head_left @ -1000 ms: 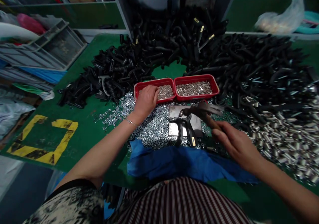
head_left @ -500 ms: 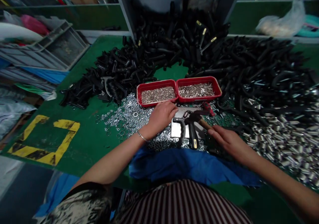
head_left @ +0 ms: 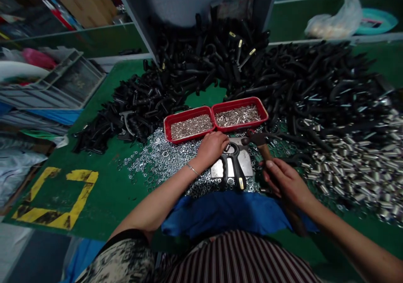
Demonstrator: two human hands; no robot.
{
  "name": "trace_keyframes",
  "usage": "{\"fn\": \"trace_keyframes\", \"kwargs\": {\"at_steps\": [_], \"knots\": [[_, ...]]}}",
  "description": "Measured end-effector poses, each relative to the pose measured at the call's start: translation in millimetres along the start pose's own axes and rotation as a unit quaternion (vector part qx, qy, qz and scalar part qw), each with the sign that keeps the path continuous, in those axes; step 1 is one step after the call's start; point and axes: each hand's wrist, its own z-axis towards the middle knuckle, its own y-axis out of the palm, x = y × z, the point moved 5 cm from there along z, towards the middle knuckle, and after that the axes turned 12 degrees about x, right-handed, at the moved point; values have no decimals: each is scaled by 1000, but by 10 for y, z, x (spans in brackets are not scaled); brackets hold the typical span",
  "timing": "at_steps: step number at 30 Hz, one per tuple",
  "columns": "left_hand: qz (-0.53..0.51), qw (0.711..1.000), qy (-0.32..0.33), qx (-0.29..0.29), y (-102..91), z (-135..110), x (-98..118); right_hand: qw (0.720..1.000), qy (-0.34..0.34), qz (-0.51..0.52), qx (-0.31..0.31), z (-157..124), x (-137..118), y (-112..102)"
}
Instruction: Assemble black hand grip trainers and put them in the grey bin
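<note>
My right hand [head_left: 285, 180] is wrapped round the wooden handle of a hammer [head_left: 263, 148], its dark head just right of a metal plate [head_left: 245, 161]. On that plate lies a black two-handled tool [head_left: 235, 167] with a ring-shaped upper part and a yellow label on one handle. My left hand [head_left: 212, 148] rests at the plate's upper left edge, fingers closed together at the top of the tool. A small shiny metal piece [head_left: 227, 147] shows by the fingertips; whatever is pinched there is hidden.
Two red trays [head_left: 189, 125] of small metal pins stand behind my hands. Loose metal rings [head_left: 157, 153] surround the plate. Black plastic handles [head_left: 195, 64] are heaped behind, and metal cylinders [head_left: 355, 178] lie right. A blue cloth [head_left: 220, 213] lies along the front edge.
The hammer head has moved off the black tool toward the upper right, and more of its handle shows. My left hand stays by the tool. The whole view has shifted slightly.
</note>
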Motion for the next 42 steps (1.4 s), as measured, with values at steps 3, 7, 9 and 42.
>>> {"fn": "trace_keyframes", "kwargs": {"at_steps": [3, 7, 9, 42], "knots": [[34, 999, 17, -4, 15, -8, 40, 1000, 9, 8, -6, -2, 5, 15], [102, 990, 101, -3, 43, -27, 161, 1000, 6, -5, -15, -14, 41, -14], [120, 980, 157, -11, 76, -37, 219, 999, -3, -27, -21, -13, 70, -39], [133, 985, -107, -20, -177, -778, 513, 822, -262, -496, -99, 148, -423, 70]]}}
